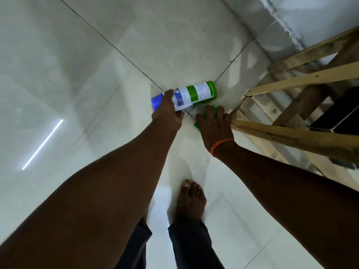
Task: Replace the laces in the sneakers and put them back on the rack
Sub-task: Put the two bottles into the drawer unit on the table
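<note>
On floor (97, 74) beside rack (303, 78): gripping can (196, 93) with left hand (168, 113), pressing cloth (196, 125) with right hand (212, 125), fingers spread. No sneakers, laces visible; relacing likely pending.

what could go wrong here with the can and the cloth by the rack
The left hand grips the can near its blue cap end, so the long green end may tip or slip as it lifts.
The right hand rests on the green cloth right beside a wooden rack rail; lifting could knock knuckles on it.
The bare foot stands on glossy tile floor; any spray there might be slippery.
</note>
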